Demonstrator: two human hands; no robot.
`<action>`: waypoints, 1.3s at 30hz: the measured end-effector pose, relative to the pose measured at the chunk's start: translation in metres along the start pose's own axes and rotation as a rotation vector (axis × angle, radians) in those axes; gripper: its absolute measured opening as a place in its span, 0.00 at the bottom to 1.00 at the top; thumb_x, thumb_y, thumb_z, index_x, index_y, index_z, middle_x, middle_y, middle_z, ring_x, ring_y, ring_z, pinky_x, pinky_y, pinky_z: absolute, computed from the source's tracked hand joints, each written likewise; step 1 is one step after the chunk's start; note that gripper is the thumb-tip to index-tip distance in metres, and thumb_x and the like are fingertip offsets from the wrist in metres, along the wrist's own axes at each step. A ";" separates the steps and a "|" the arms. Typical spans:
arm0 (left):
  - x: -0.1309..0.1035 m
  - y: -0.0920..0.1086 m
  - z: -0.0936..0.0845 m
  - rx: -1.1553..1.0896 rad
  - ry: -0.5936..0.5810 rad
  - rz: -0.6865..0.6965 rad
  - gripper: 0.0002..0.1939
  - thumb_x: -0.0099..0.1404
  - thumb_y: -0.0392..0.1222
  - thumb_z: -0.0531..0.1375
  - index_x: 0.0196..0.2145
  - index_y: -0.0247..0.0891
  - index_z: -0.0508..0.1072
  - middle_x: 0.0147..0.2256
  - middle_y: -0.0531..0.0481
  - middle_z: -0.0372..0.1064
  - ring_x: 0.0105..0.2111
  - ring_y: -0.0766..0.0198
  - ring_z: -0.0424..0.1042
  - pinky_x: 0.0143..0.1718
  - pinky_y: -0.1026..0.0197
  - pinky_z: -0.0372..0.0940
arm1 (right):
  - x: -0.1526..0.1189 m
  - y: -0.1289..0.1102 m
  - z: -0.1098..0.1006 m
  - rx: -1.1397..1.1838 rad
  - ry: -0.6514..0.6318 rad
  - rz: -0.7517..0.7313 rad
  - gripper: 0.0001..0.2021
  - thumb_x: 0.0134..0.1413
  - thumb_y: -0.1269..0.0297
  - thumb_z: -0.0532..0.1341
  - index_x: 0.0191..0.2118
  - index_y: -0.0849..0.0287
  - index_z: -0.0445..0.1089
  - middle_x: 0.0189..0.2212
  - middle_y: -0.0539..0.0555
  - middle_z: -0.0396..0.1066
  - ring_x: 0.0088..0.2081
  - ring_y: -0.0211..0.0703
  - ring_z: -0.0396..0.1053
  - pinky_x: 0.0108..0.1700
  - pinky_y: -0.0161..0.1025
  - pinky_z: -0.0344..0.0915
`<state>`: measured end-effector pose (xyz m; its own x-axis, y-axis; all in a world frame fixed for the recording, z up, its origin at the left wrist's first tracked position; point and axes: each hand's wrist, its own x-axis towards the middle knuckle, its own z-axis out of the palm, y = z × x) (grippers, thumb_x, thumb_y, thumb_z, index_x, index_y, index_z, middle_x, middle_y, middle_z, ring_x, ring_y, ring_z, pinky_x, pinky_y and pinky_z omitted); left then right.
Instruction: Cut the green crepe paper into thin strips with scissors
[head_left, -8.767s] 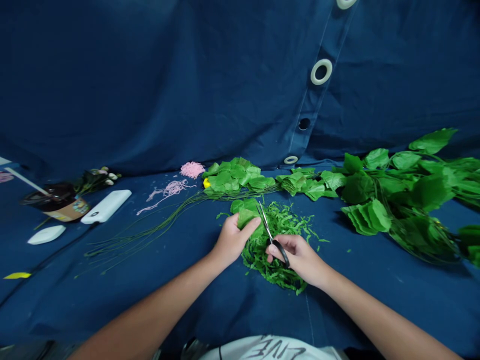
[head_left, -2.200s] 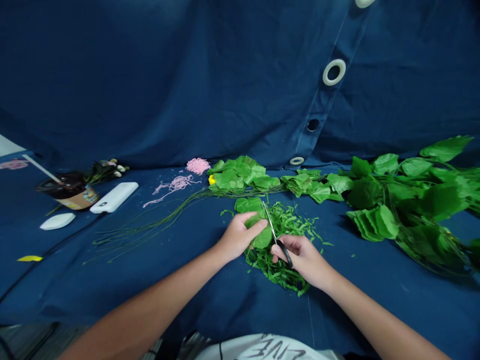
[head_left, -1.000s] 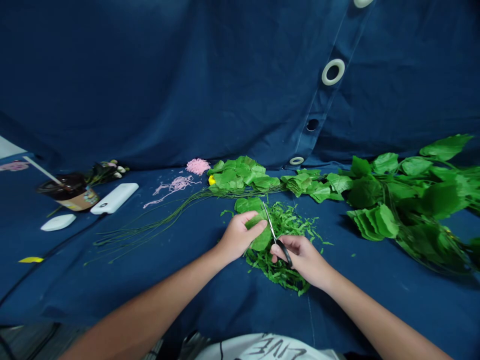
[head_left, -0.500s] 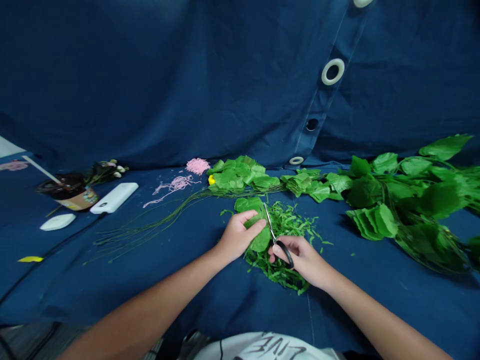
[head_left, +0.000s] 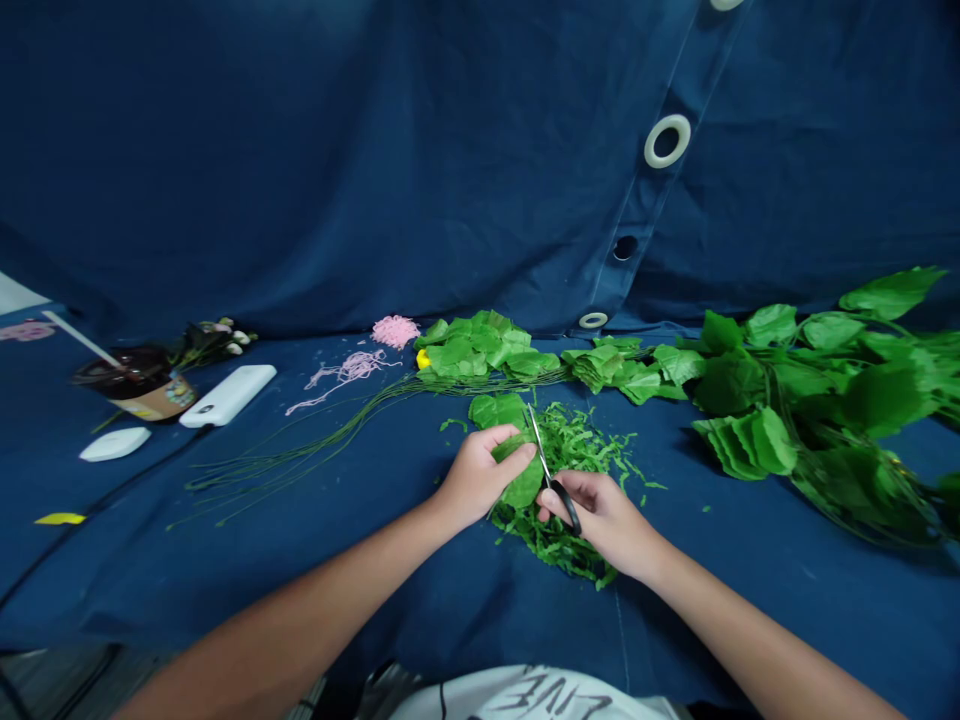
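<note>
The tabletop (head_left: 750, 540) leaves a passage between the right hand (head_left: 596, 510) and the leafy vines (head_left: 889, 400), while thin stems (head_left: 375, 402) bar the way beyond and leftward of the left hand (head_left: 480, 478), leaf stacks (head_left: 480, 348) line the back, and shredded green strips (head_left: 581, 445) crowd the scissors (head_left: 543, 458).

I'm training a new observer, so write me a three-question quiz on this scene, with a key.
1. Which hand holds the black-handled metal scissors?
2. True or false: the bare left hand grips a thin, flat green leaf.
3. Fill in the blank: the smooth white oblong object lies beside a dark, tan-banded cup with a long white ____.

Key:
1. The right hand.
2. True.
3. Straw.
</note>
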<state>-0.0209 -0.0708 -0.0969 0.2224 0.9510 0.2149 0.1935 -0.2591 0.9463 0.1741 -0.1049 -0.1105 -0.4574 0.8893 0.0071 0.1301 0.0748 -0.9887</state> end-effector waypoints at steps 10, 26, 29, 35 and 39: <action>0.000 0.001 0.000 -0.013 -0.042 -0.038 0.15 0.65 0.50 0.60 0.34 0.34 0.73 0.31 0.51 0.68 0.33 0.62 0.66 0.37 0.63 0.61 | -0.001 -0.006 0.000 0.037 0.015 -0.010 0.16 0.57 0.54 0.67 0.28 0.63 0.74 0.22 0.48 0.68 0.24 0.35 0.60 0.27 0.31 0.53; 0.000 0.003 0.001 0.080 -0.056 0.069 0.14 0.70 0.47 0.54 0.30 0.36 0.65 0.27 0.55 0.56 0.30 0.66 0.58 0.33 0.65 0.55 | 0.000 0.001 -0.001 -0.013 -0.001 0.008 0.16 0.59 0.54 0.65 0.30 0.63 0.74 0.24 0.49 0.70 0.24 0.35 0.59 0.27 0.32 0.52; -0.001 0.003 0.002 0.116 -0.058 0.082 0.14 0.71 0.47 0.53 0.29 0.37 0.63 0.27 0.56 0.55 0.30 0.67 0.57 0.32 0.65 0.54 | 0.000 0.001 -0.001 -0.020 0.012 -0.005 0.16 0.58 0.54 0.65 0.29 0.62 0.73 0.24 0.50 0.72 0.25 0.36 0.61 0.28 0.32 0.55; -0.002 0.003 0.003 0.130 -0.056 0.087 0.15 0.71 0.47 0.52 0.28 0.37 0.61 0.26 0.56 0.53 0.29 0.67 0.56 0.32 0.65 0.53 | 0.001 -0.001 -0.002 -0.027 0.015 -0.008 0.16 0.58 0.53 0.65 0.29 0.62 0.73 0.25 0.51 0.73 0.26 0.37 0.62 0.28 0.32 0.56; -0.002 0.004 0.003 0.135 -0.069 0.084 0.15 0.71 0.47 0.52 0.29 0.37 0.62 0.26 0.56 0.54 0.29 0.66 0.57 0.32 0.65 0.53 | 0.000 -0.002 -0.001 -0.040 0.026 -0.012 0.17 0.58 0.52 0.65 0.27 0.62 0.72 0.23 0.50 0.71 0.24 0.36 0.60 0.26 0.32 0.54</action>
<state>-0.0180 -0.0747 -0.0940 0.3071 0.9125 0.2702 0.2967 -0.3616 0.8839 0.1750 -0.1040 -0.1087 -0.4358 0.8997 0.0231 0.1599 0.1027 -0.9818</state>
